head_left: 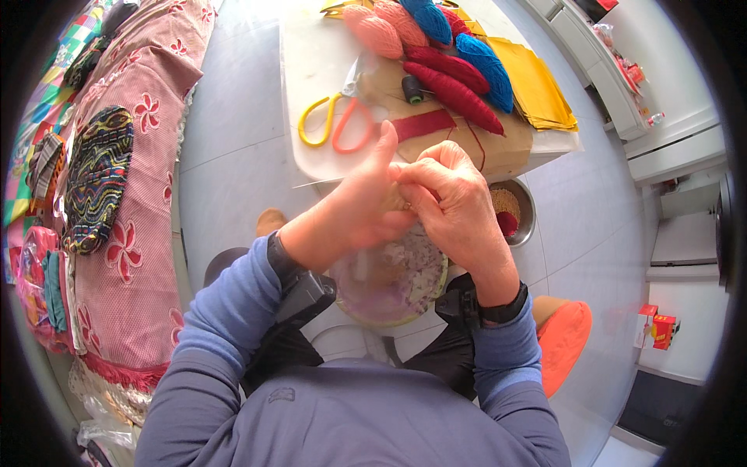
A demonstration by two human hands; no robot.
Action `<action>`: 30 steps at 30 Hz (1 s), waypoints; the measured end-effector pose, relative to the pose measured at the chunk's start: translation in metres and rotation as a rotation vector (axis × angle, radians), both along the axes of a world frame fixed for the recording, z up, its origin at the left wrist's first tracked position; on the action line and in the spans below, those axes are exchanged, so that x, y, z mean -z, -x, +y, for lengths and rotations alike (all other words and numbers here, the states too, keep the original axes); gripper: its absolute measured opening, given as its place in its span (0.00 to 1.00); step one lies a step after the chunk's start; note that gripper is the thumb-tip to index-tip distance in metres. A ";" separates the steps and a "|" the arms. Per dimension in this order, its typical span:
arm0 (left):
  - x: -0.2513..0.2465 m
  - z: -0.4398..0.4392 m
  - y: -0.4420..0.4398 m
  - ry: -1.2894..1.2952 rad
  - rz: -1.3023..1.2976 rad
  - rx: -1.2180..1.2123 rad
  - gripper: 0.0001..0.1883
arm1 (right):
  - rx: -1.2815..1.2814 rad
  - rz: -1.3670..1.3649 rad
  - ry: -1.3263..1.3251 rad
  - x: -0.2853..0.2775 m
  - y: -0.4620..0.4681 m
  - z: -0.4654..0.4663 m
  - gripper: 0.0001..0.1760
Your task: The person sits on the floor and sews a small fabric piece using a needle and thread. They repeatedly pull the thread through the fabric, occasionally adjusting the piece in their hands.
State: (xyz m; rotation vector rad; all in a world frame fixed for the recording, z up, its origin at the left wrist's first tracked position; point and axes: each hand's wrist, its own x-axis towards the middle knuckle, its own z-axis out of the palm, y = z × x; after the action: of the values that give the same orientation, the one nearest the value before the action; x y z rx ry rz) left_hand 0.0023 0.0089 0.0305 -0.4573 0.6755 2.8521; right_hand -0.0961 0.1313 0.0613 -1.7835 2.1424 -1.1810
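My left hand is slightly blurred, its thumb raised and its fingers against my right hand. Thumb and forefinger of my right hand are pinched together at the left palm; whether something small is between them cannot be told. A thin needle-like rod sticks out left of the left wrist. Just beyond the hands, scissors with one yellow and one orange handle lie on the white table. Beside them are a strip of dark red fabric, dark red yarn and a black thread spool.
Pink yarn, blue yarn and yellow sheets lie farther back on the table. A metal bowl with grain-like bits and something red stands right of my hands. A round patterned surface is below them. A cloth-covered surface runs along the left.
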 end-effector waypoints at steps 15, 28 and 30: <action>-0.010 -0.005 -0.012 0.438 -0.012 -0.287 0.07 | -0.014 -1.063 0.092 0.002 0.018 0.010 0.09; -0.014 -0.005 -0.015 0.516 -0.070 -0.275 0.05 | -0.071 -1.319 0.016 0.011 0.020 0.006 0.13; -0.013 -0.005 -0.014 0.492 -0.037 -0.290 0.04 | -0.090 -1.377 0.021 0.013 0.021 0.005 0.12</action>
State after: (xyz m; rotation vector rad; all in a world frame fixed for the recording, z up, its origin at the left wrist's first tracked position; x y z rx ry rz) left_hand 0.0167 0.0041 0.0432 -0.7267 1.4191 2.9060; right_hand -0.1175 0.1359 0.0485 -0.5702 1.1605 -1.6382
